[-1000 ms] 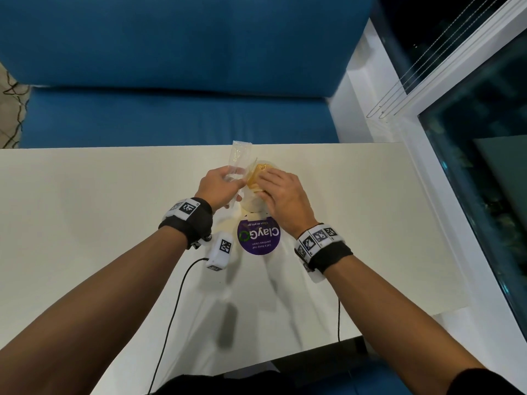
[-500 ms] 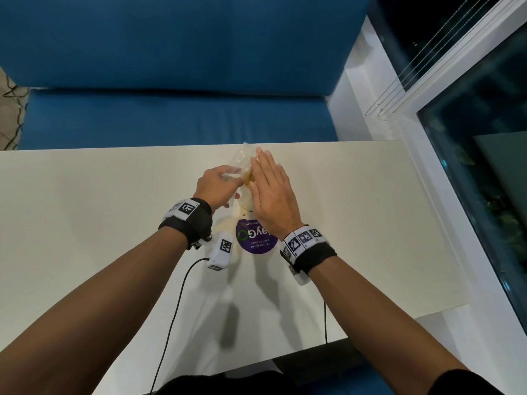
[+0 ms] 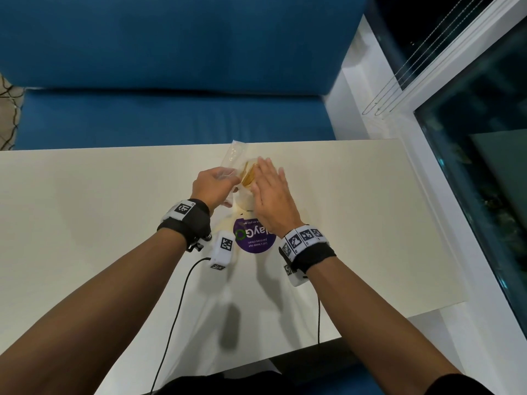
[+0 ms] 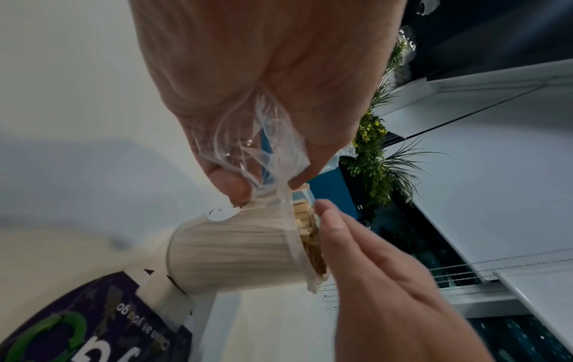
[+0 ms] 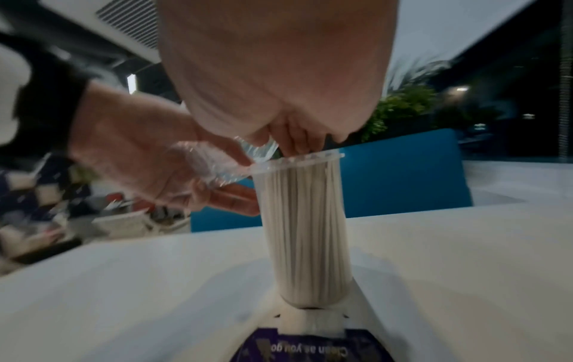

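Left hand pinches a clear bag beside the cup of sticks, upright on the worktop. Right hand lies flat over its mouth, fingers straight; only the right wrist view shows them touching the rim.

A shared pantry booth
A blue padded bench faced a pale table; its purple sticker read "Let's keep our pantries clean".

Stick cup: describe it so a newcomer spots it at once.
Start at the white table before the blue sofa. Just beyond its purple sticker stands the cup, under the right hand. It alone is tall, clear and packed with pale sticks.
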### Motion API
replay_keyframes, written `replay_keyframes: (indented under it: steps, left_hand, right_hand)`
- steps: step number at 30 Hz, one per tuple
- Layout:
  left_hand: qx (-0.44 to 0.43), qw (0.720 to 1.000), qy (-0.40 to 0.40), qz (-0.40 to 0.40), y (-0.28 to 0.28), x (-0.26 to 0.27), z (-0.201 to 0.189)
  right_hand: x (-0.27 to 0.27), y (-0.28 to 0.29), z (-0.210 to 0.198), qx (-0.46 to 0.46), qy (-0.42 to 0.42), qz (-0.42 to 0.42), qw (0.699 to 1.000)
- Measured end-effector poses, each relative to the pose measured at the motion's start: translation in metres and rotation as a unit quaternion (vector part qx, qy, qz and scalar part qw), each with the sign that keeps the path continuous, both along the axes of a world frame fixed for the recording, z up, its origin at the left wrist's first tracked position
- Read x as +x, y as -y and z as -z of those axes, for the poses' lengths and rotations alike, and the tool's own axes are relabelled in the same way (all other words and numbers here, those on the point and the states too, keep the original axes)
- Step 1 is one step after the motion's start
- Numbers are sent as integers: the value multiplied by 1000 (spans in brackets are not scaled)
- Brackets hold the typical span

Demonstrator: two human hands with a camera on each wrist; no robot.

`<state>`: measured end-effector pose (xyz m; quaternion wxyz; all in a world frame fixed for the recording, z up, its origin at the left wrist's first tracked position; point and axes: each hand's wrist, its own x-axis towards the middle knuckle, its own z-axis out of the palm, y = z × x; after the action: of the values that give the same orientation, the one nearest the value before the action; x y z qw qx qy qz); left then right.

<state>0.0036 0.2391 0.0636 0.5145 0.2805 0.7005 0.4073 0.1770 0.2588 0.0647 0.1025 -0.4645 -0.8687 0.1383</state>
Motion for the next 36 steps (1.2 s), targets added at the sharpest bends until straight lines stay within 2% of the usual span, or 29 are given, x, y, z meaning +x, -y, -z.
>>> replay_keyframes:
  steps: [1,3,5,7,9,10,12,14,15,19,24,31,36]
  left_hand:
    - [-2,1000,3,1,1,-1,0]
    - [1,1000,2,4,2,-3,2]
    - [6,1000,5,3,4,-4,2]
    - [11,1000,16,-4,4,-4,1]
    - [15,1000,22,-9,4,-3,1]
    - [16,1000,23,-11,4,-3,1]
    - [14,1000,24,-12,4,-3,1]
    - [11,1000,22,-9,3,-2,0]
    - [12,1000,22,-8,3,-2,-1]
    - [14,1000,18,-8,5,-3,-2]
    - [9,1000,1,5,9,-1,-5]
    - [8,1000,6,5,20,-10,-6]
    - [0,1000,5,8,25,-13,-11]
  right_hand:
    - [2,0,-2,2,-31,26,999]
    - [6,1,-2,-6,-40,52,998]
    - [6,5,2,-19,11,23,1000]
    - [6,12,9,9,82,-12,997]
    - [5,16,11,25,112,-8,993]
    - [3,17,10,17,109,-2,994]
    - [-3,17,4,-16,52,19,998]
    - [-4,20,1,2,-9,43,999]
    - [-4,22,1,24,-10,35,999]
    - [0,26,9,65,88,-40,993]
    - [-11,23,-1,35,-29,22,999]
    - [-16,14,1,18,139,-35,989]
    - [-7,13,-10,33,92,-25,995]
